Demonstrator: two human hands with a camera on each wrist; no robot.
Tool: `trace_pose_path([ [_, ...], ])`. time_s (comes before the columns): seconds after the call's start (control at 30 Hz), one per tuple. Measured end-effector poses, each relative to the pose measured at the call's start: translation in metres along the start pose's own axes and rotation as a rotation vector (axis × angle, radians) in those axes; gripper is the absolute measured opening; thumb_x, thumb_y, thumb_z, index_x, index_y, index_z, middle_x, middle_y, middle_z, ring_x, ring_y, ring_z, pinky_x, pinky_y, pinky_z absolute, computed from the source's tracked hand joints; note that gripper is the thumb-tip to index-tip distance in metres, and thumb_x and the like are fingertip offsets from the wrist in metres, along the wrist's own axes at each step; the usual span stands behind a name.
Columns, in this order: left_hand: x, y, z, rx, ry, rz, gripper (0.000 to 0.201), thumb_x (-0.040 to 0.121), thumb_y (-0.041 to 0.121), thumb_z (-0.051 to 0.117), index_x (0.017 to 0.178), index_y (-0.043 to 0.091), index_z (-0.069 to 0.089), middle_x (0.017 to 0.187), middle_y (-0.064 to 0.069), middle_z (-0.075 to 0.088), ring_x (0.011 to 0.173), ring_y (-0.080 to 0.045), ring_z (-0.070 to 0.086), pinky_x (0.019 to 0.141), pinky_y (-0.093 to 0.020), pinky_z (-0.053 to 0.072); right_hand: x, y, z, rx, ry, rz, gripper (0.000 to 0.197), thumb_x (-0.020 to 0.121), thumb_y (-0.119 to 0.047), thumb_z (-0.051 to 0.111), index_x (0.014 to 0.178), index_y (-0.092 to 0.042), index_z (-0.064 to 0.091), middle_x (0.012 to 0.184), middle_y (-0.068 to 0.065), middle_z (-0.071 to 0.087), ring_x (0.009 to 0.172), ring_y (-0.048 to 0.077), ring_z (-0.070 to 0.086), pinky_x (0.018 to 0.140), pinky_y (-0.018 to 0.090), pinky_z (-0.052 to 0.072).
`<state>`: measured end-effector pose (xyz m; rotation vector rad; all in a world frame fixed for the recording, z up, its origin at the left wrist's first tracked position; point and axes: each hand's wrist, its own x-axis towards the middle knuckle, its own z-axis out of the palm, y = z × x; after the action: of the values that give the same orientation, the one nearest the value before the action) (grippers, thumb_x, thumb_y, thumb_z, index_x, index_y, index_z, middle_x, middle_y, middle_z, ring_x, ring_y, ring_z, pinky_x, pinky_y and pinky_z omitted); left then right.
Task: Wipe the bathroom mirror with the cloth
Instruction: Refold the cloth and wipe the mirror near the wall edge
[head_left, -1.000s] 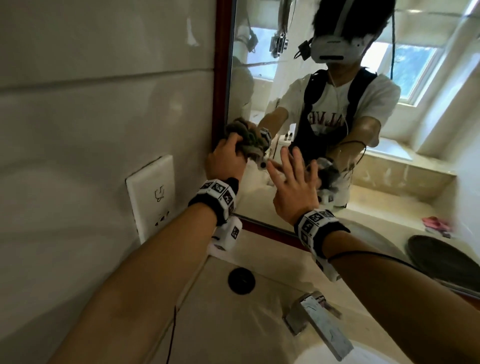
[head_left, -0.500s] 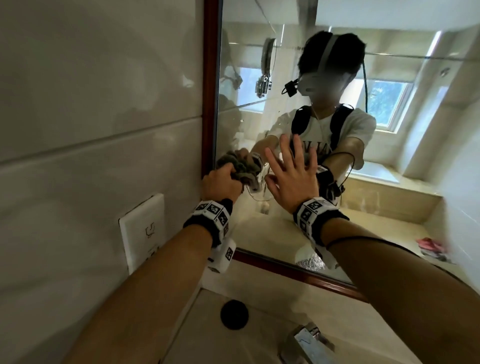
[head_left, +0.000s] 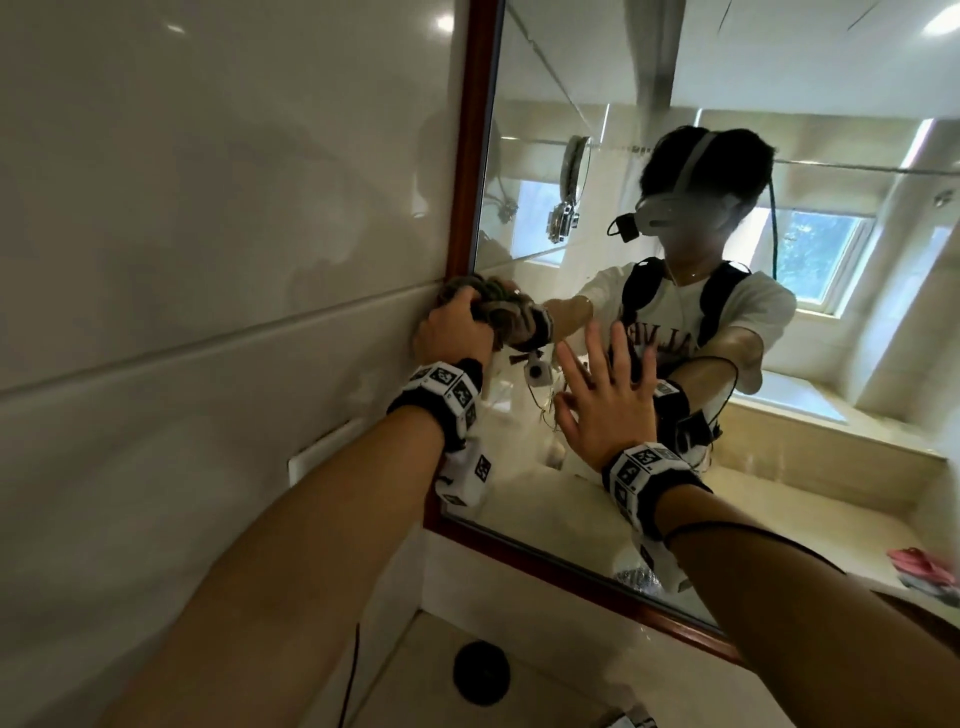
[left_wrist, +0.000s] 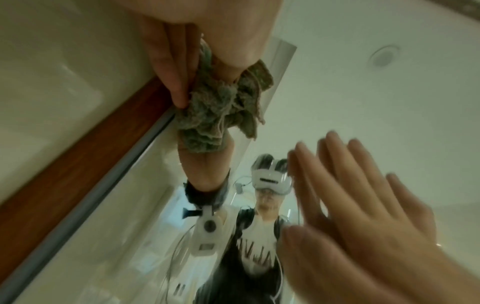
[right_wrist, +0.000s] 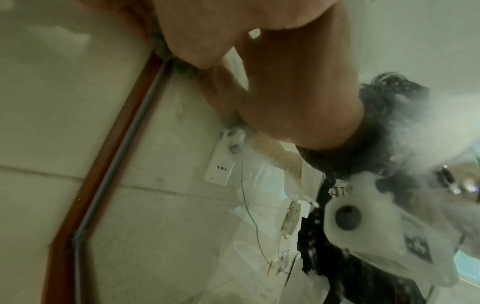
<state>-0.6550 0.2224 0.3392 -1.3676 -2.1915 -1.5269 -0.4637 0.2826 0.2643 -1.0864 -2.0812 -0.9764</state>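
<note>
The wood-framed mirror (head_left: 831, 467) hangs on the tiled wall. My left hand (head_left: 452, 332) grips a crumpled grey-green cloth (head_left: 460, 286) and presses it on the glass right beside the mirror's left frame (head_left: 467, 156). In the left wrist view, the fingers (left_wrist: 176, 61) curl round the bunched cloth (left_wrist: 215, 115) where it meets its own reflection. My right hand (head_left: 602, 405) lies flat on the glass to the right of the cloth, fingers spread and straight and holding nothing. That right hand (left_wrist: 363, 195) also shows in the left wrist view. The right wrist view shows the hand (right_wrist: 207, 30) against the glass.
A beige counter runs below the mirror with a black drain plug (head_left: 480, 673) and the top of a chrome tap (head_left: 628, 722). A white wall socket (head_left: 322, 457) sits on the tiled wall left of the frame. A thin cable (head_left: 350, 670) hangs under my left arm.
Both hands have slid up the glass along the left frame, the left one taking the cloth with it. My view has tilted upward, and the tap has dropped almost out of view.
</note>
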Motion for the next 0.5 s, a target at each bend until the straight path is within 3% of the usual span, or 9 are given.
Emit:
trace_pose_path([
  [0.1, 0.025, 0.029, -0.015, -0.010, 0.045, 0.080, 0.033, 0.090, 0.020, 0.051, 0.120, 0.030, 0.062, 0.114, -0.009, 0.068, 0.106, -0.035, 0.060, 0.087, -0.039, 0.047, -0.001, -0.001, 0.001, 0.016, 0.035, -0.001, 0.070, 0.090, -0.045, 0.048, 0.153, -0.025, 0.026, 0.162, 0.012, 0.012, 0.149, 0.035, 0.003, 0.114, 0.063, 0.012],
  [0.23, 0.031, 0.050, -0.018, -0.029, 0.058, 0.151, 0.030, 0.087, 0.019, 0.050, 0.111, 0.028, 0.065, 0.107, -0.008, 0.070, 0.100, -0.035, 0.062, 0.082, -0.037, 0.051, -0.001, 0.000, 0.001, 0.034, 0.037, -0.017, 0.071, 0.089, -0.043, 0.050, 0.153, -0.024, 0.026, 0.162, 0.012, 0.012, 0.149, 0.035, 0.002, 0.114, 0.063, 0.013],
  [0.37, 0.004, 0.030, -0.001, 0.008, 0.021, 0.246, 0.029, 0.084, 0.015, 0.059, 0.110, 0.022, 0.069, 0.099, -0.012, 0.071, 0.093, -0.035, 0.063, 0.078, -0.034, 0.049, -0.001, 0.000, 0.001, 0.026, -0.010, -0.013, 0.071, 0.090, -0.045, 0.047, 0.154, -0.026, 0.022, 0.162, 0.011, 0.008, 0.149, 0.035, 0.000, 0.115, 0.063, 0.010],
  [0.5, -0.034, -0.012, 0.029, 0.112, -0.120, 0.270, 0.019, 0.083, 0.021, 0.060, 0.100, 0.025, 0.069, 0.084, -0.006, 0.071, 0.078, -0.029, 0.064, 0.067, -0.030, 0.050, -0.002, 0.000, 0.000, 0.031, -0.040, -0.027, 0.075, 0.088, -0.047, 0.048, 0.154, -0.025, 0.019, 0.162, 0.013, 0.005, 0.149, 0.037, 0.000, 0.114, 0.063, 0.007],
])
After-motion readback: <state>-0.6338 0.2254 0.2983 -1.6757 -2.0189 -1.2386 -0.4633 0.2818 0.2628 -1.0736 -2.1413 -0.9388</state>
